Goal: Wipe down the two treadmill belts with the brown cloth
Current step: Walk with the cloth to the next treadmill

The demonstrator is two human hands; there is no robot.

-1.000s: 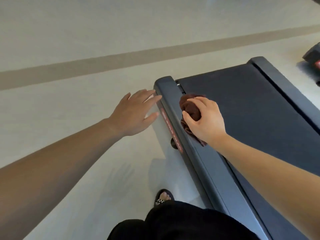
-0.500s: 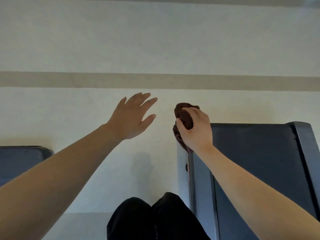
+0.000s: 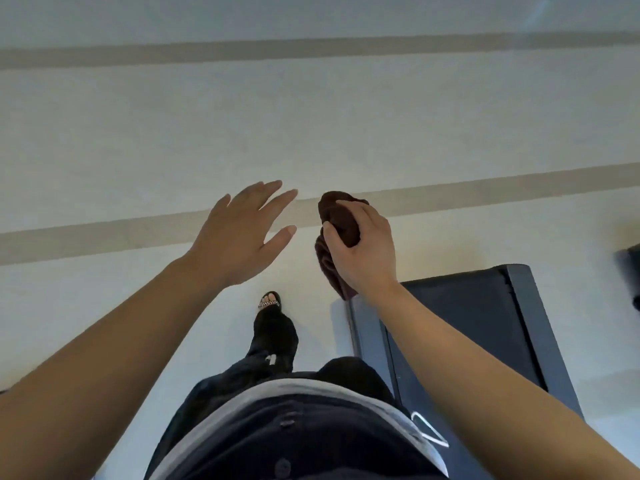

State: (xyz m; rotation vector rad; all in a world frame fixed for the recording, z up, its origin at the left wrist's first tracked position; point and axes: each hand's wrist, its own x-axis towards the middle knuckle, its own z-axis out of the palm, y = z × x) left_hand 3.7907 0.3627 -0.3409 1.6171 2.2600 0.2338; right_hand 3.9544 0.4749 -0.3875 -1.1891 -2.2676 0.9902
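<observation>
My right hand point(image 3: 363, 247) is closed around the bunched brown cloth point(image 3: 337, 216), held in the air above the pale floor, past the rear end of a dark treadmill belt point(image 3: 464, 323). The cloth hangs clear of the belt. My left hand point(image 3: 242, 233) is spread flat with fingers apart, holding nothing, to the left of the cloth. The treadmill's grey side rail point(image 3: 367, 334) runs under my right forearm. No second treadmill shows in this view.
Pale floor point(image 3: 311, 133) with two tan stripes fills the upper view. My foot in a dark sandal point(image 3: 269, 301) steps forward left of the treadmill. A dark object point(image 3: 632, 268) sits at the right edge.
The cloth has lifted off the treadmill's rear corner and my right hand carries it over the floor. The view has swung round and back from the belt; my foot has stepped forward.
</observation>
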